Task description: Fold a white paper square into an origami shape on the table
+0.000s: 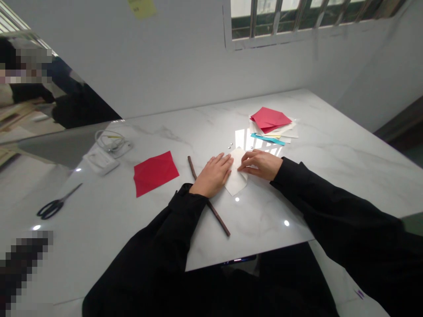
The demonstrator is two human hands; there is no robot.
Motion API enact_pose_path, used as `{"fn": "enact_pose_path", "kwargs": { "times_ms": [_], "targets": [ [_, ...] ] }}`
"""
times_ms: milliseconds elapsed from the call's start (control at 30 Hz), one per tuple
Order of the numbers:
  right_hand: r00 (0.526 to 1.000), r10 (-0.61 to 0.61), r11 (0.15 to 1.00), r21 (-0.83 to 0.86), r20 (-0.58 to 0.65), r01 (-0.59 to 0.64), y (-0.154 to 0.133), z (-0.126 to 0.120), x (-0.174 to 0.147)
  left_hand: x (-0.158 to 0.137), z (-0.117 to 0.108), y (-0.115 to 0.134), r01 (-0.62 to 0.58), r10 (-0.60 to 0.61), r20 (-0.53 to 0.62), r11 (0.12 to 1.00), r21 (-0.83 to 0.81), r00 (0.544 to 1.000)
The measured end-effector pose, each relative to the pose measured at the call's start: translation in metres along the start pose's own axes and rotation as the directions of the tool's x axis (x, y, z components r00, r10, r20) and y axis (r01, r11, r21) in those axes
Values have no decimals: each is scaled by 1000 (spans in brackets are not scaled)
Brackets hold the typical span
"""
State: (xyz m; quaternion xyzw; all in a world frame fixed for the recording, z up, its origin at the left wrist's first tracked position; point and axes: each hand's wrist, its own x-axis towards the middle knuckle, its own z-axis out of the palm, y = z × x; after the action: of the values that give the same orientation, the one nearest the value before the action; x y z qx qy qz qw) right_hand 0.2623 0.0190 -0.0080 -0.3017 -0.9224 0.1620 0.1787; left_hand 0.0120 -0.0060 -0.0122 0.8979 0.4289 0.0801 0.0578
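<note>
Laying left hand (214, 174) on cream paper (235, 182), pinching its right side with right hand (261, 164). Crossing over brown stick (218, 217) with left forearm (185, 215). Leftward on marbled table (99, 211): red sheet (155, 174), dark-handled scissors (58, 204), white device (102, 163) beside cable (114, 137). Beyond right hand: sheet stack (271, 118) with red on top. Near paper's far tip: small shiny bits (230, 147).

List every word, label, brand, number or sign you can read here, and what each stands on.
None can be read.
Yellow rectangular paper note on the pale smooth wall: faint marks, too blurred to read.
White boxy plastic object: any marking is too small to tell.
Off-white paper sheet and creased red paper sheet: no writing visible.
</note>
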Motion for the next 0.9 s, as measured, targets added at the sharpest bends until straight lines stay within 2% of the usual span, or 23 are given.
{"fn": "enact_pose_path", "kwargs": {
  "times_ms": [200, 433, 900],
  "targets": [
    [1000, 17, 1000, -12, -8, -17, -6, 7, 0, -1, -13, 6, 14, -19, -118, 999, -41, 993],
    [997, 34, 994, -104, -62, -41, -15, 24, 2, -1, -10, 7, 34, -43, -119, 996, -82, 992],
    [992, 119, 992, -39, -44, -120, -25, 18, 5, -3, -10, 1, 41, -60, -111, 985, -166, 992]
  ]
}}
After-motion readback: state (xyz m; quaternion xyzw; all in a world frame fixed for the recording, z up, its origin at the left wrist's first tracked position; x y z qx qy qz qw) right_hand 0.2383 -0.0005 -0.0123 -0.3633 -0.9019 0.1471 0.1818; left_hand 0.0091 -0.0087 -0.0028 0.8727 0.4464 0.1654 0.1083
